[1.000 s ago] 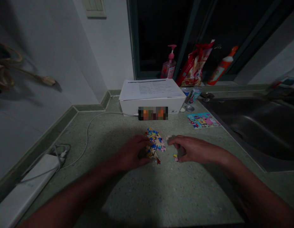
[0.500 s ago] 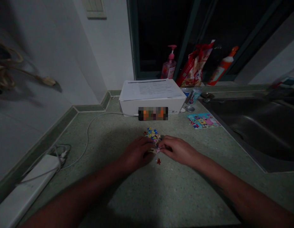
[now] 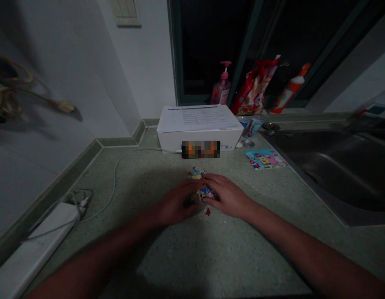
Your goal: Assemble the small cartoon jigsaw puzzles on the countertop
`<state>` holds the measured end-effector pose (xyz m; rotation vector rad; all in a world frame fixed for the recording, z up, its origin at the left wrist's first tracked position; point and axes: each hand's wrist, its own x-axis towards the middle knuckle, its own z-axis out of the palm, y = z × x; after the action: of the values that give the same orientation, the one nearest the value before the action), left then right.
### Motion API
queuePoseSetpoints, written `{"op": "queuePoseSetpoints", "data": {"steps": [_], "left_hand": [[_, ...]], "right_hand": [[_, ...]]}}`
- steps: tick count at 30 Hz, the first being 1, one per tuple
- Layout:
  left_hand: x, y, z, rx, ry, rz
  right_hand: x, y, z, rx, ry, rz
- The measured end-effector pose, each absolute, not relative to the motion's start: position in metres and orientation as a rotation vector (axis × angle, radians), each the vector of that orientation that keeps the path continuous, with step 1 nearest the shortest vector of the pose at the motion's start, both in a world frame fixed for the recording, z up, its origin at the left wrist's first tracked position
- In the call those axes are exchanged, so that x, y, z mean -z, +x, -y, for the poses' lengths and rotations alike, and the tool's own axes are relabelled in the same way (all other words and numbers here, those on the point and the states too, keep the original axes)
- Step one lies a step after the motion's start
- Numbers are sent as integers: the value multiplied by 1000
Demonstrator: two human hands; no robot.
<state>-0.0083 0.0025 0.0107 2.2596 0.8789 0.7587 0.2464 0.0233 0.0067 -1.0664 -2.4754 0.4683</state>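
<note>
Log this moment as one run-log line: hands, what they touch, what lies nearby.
left hand: over jigsaw pieces | right hand: over same pieces | apart: red piece | beyond: white box, printed card

Running on the head cam, worn on the person's head, pointing forward and down. It sits close above the left hand (image 3: 175, 200) and right hand (image 3: 227, 196), with the countertop (image 3: 192, 253) below the grip and the window (image 3: 211, 50) beyond it.
</note>
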Motion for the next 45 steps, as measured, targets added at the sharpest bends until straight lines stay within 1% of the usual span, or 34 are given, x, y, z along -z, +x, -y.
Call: {"op": "queuePoseSetpoints", "data": {"steps": [8, 20, 27, 31, 38, 45], "left_hand": [[-8, -5, -5, -594, 2417, -1143], [-11, 4, -12, -594, 2363, -1286], [-11, 3, -18, -641, 2242, -1419], [-12, 2, -19, -679, 2182, -1388], [-5, 3, -20, -871, 2098, -1235], [-3, 3, -20, -934, 2133, -1227]], "right_hand": [[-7, 246, -26, -434, -1058, 2422], [-2, 238, -26, -476, -946, 2383], [-6, 235, -25, -445, -1074, 2347], [-5, 232, -27, -421, -1103, 2394], [3, 230, -32, -280, -1060, 2398], [5, 233, -33, -324, -947, 2271]]}}
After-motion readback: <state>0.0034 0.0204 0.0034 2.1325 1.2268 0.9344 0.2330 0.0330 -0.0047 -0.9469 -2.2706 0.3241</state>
